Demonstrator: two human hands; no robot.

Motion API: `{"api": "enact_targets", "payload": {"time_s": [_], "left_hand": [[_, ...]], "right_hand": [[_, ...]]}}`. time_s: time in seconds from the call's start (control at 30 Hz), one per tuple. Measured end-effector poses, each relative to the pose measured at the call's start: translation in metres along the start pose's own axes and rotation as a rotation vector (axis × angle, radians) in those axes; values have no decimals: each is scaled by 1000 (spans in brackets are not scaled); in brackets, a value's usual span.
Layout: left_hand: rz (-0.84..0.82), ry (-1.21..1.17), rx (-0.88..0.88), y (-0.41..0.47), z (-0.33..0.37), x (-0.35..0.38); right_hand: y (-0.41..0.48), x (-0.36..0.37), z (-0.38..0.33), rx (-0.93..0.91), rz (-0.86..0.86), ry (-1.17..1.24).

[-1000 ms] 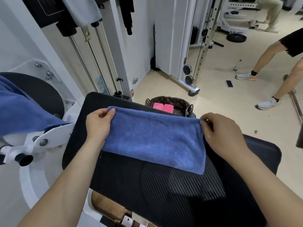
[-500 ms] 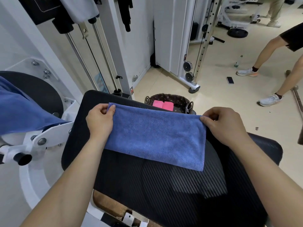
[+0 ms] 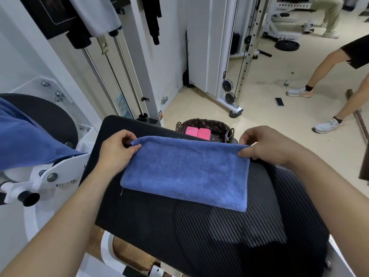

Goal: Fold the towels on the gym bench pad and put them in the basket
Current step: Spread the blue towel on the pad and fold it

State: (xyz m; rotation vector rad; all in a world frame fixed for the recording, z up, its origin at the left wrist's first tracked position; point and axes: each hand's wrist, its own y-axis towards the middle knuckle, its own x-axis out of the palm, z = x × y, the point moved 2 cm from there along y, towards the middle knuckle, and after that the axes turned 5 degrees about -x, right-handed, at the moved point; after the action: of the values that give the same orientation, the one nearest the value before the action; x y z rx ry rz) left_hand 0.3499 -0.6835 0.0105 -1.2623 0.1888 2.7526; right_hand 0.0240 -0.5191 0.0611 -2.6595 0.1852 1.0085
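A blue towel (image 3: 185,172), folded into a long strip, lies across the black gym bench pad (image 3: 209,232). My left hand (image 3: 117,150) pinches its far left corner. My right hand (image 3: 265,144) pinches its far right corner. Just beyond the pad's far edge a dark wicker basket (image 3: 203,124) stands on the floor with two folded pink towels (image 3: 197,133) inside. A second blue towel (image 3: 26,140) hangs over the machine at the left.
White machine frames and cable columns (image 3: 237,56) stand behind the bench. A person's legs (image 3: 339,80) are at the right. A phone (image 3: 279,101) and a small bottle (image 3: 286,83) lie on the beige floor.
Both hands have shifted from lying over the towel's far corners to pinching them with fingertips. The towel's near edge has drawn slightly away from me.
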Motion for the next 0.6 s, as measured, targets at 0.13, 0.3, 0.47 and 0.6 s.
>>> {"api": "enact_targets", "payload": {"time_s": [0.13, 0.3, 0.47, 0.6], "left_hand": [[-78, -247, -76, -7, -2, -16], [51, -362, -103, -31, -6, -78], [240, -343, -82, -89, 2, -126], [255, -190, -39, -158, -5, -92]], "right_hand": [[13, -11, -10, 88, -182, 157], [39, -38, -63, -42, -103, 199], [43, -50, -136, -372, 122, 148], [38, -30, -134, -404, 115, 206]]}}
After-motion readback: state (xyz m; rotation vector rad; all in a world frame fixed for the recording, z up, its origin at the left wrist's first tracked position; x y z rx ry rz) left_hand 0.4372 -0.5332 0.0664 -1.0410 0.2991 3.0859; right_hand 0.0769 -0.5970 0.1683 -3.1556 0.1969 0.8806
